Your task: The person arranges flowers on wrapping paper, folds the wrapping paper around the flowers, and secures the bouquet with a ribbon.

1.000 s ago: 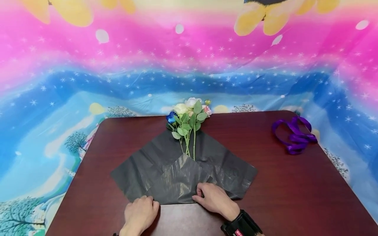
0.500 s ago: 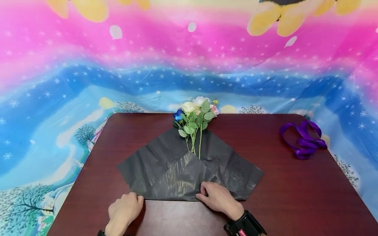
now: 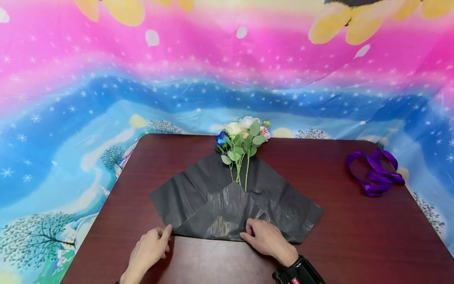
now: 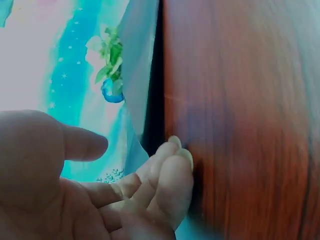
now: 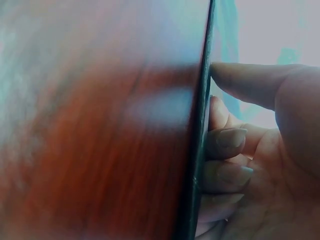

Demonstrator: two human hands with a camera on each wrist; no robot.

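Black wrapping paper (image 3: 198,213) lies on the table, its near part folded up over the flower stems. Several flowers (image 3: 241,130), with blue, cream, white and pink blooms and green leaves, rest on it with their heads toward the back. My left hand (image 3: 149,246) is at the near left corner of the paper, thumb tip close to the folded edge. In the left wrist view its thumb (image 4: 87,144) stands apart from loosely bent fingers. My right hand (image 3: 267,238) rests on the paper's near edge with curled fingers; in the right wrist view its thumb tip (image 5: 215,72) touches the paper.
Loops of purple ribbon (image 3: 377,177) lie toward the right rear of the reddish-brown table (image 3: 347,228). A colourful printed cloth (image 3: 227,86) hangs behind the table and along its sides. A black band (image 3: 299,272) is around the right wrist.
My left hand has slid left along the paper's folded edge to its corner, and its thumb has straightened. The right hand stays in place on the paper. The head view has shifted left.
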